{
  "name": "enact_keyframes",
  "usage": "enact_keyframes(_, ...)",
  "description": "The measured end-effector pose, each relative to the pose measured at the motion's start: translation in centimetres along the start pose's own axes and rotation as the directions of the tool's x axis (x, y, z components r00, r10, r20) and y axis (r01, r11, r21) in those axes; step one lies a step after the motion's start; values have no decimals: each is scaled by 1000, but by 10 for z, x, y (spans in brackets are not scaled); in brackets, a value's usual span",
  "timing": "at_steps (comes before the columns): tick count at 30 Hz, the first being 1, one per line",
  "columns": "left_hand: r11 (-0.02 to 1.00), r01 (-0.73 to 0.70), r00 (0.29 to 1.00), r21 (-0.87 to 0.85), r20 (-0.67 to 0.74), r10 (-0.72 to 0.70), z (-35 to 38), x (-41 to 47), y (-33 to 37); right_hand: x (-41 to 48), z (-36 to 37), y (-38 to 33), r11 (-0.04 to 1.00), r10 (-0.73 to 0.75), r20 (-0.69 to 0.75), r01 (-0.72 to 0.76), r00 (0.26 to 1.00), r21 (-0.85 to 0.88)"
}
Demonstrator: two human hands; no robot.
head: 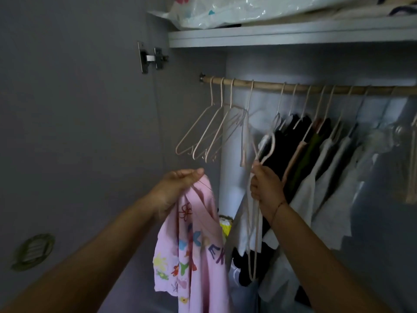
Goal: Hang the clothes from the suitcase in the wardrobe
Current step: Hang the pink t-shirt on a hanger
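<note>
left hand (pixel 180 185) raised, thumb and fingers pinching the top edge of one pink shirt (pixel 198 256). the shirt hangs with its long axis straight down. right hand (pixel 266 187) fisted round the neck of one pale hanger (pixel 274 144), hook up, body trailing down below the fist. both forearms reach up and forward. beyond, a wooden rail (pixel 316 88) runs left to right: four bare hangers (pixel 204 134) at left, hung clothes (pixel 316 168) packed at right, count unclear.

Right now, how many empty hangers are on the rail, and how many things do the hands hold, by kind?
Empty hangers on the rail: 4
Empty hanger in right hand: 1
Pink shirt in left hand: 1
Total: 6
</note>
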State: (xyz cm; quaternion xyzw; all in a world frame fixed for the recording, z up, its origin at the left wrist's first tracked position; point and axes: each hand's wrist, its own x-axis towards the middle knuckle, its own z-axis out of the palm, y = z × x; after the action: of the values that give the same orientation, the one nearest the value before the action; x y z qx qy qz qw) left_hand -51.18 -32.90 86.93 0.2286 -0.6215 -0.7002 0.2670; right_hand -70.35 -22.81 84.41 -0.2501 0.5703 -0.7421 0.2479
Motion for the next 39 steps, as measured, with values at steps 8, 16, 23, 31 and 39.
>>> enact_keyframes(8, 985, -42, 998, 166, 61, 32, 6, -10, -15, -44, -46, 9, 998, -38, -332, 17, 943, -67)
enact_keyframes(16, 879, -74, 980, 470, 196, -22, 33, -9, -31, -77, -98, 7, 975, -57, -58, 68, 997, 209)
enact_keyframes(23, 800, -130, 978, 585, 211, 4, 53, -1, -43, -72, -106, -12, 875, -15, 40, -6, 999, 483)
enact_keyframes(31, 795, -144, 972, 589, 235, 3, 54, -8, -35, -55, -106, -20, 741, -65, 121, -34, 991, 670)
enact_keyframes(39, 835, -130, 962, 534, 271, -24, 46, -15, -30, -43, -89, -32, 745, -182, 148, 38, 972, 666)
